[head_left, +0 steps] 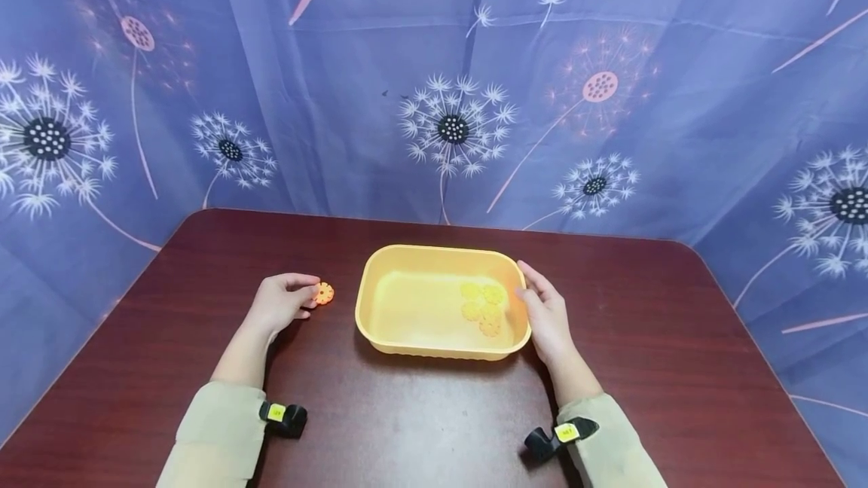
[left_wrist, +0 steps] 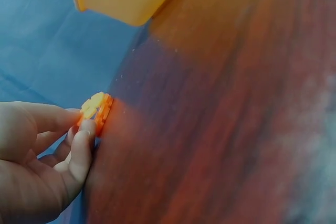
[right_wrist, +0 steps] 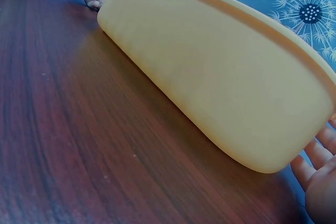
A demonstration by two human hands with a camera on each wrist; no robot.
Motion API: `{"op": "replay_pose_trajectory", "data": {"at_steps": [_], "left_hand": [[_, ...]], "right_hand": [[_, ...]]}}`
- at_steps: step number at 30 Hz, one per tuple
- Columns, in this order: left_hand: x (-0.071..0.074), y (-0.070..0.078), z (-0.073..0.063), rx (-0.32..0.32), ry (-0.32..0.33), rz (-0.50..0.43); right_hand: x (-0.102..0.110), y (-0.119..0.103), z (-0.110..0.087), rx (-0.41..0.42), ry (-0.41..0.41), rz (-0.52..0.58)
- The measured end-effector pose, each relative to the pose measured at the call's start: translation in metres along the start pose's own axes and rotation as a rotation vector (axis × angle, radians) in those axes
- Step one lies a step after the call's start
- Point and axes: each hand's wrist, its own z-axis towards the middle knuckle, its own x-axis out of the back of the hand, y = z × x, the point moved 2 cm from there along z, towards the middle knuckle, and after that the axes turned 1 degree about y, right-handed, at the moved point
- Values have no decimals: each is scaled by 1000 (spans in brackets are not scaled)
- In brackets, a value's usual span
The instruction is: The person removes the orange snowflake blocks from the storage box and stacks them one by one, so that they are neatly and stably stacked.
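My left hand (head_left: 279,306) pinches a small orange notched disc (head_left: 325,293) between thumb and fingers, left of a yellow plastic basin (head_left: 420,348). In the left wrist view the disc (left_wrist: 95,105) shows a yellowish face and a darker orange edge, close to the tabletop. At the basin's right end, my right hand (head_left: 548,316) holds the wall, its thumb at the rim. The right wrist view shows those fingers (right_wrist: 318,156) against the outside of the basin (right_wrist: 210,72); the thumb is hidden there. Several yellow and orange-yellow discs (head_left: 490,313) lie inside the basin, toward its right side.
The basin stands on a dark reddish-brown wooden table (head_left: 651,337). A blue curtain (head_left: 353,119) with dandelion prints hangs behind the table and along both sides. A black strap-on device (head_left: 288,419) with a yellow label sits at each wrist.
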Motion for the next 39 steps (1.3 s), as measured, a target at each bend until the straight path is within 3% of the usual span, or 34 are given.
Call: {"op": "replay_pose_trajectory", "data": {"at_steps": [14,24,30,39], "left_hand": [[-7,5,6,-45,38,72],[-7,2,6,3,37,74],[-7,1,5,-4,48,66],[-6,4,4,12,48,143]], "right_hand": [[2,-6,1,8,-12,31],[1,-2,1,-1,-15,27],[1,-1,0,-6,-15,28],[-1,-1,-2,-12,-12,41]]}}
